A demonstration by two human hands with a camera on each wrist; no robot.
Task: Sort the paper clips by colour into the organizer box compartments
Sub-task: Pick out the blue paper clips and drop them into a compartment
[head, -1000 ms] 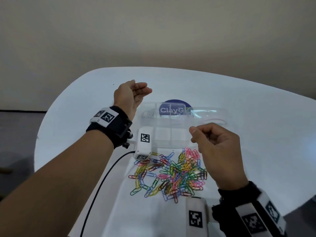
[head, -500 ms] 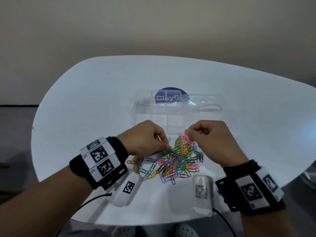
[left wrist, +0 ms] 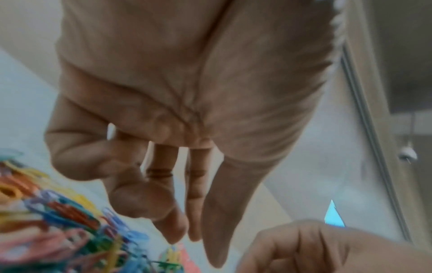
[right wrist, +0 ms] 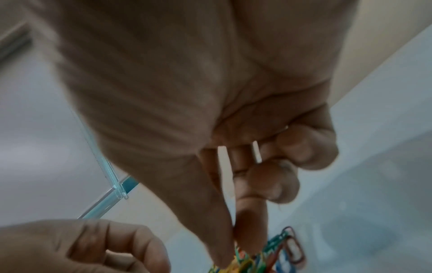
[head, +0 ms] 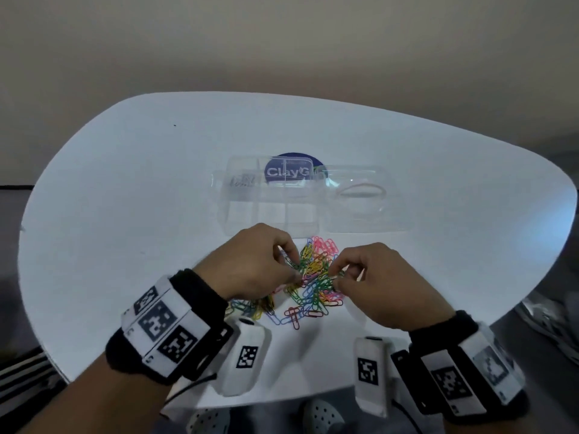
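Observation:
A heap of mixed-colour paper clips [head: 313, 277] lies on the white table [head: 141, 214], just in front of the clear organizer box [head: 272, 211]. My left hand [head: 293, 272] reaches into the heap's left side; in the left wrist view its thumb and forefinger [left wrist: 196, 249] point down at the clips [left wrist: 70, 230] with a gap between their tips. My right hand [head: 336, 274] is at the heap's right side. In the right wrist view its thumb and forefinger [right wrist: 231, 258] pinch some green and yellow clips [right wrist: 268, 254].
The box's open lid [head: 366, 208] lies flat to the right with a pale loop [head: 363, 191] in it. Silvery clips [head: 242, 181] sit in the back left compartment. A blue round sticker [head: 289, 172] shows through the box. The table's near edge [head: 282, 399] is close to my wrists.
My left hand came down from beside the box to the heap. My right hand dropped from above the heap onto its right side and closed its fingertips on clips.

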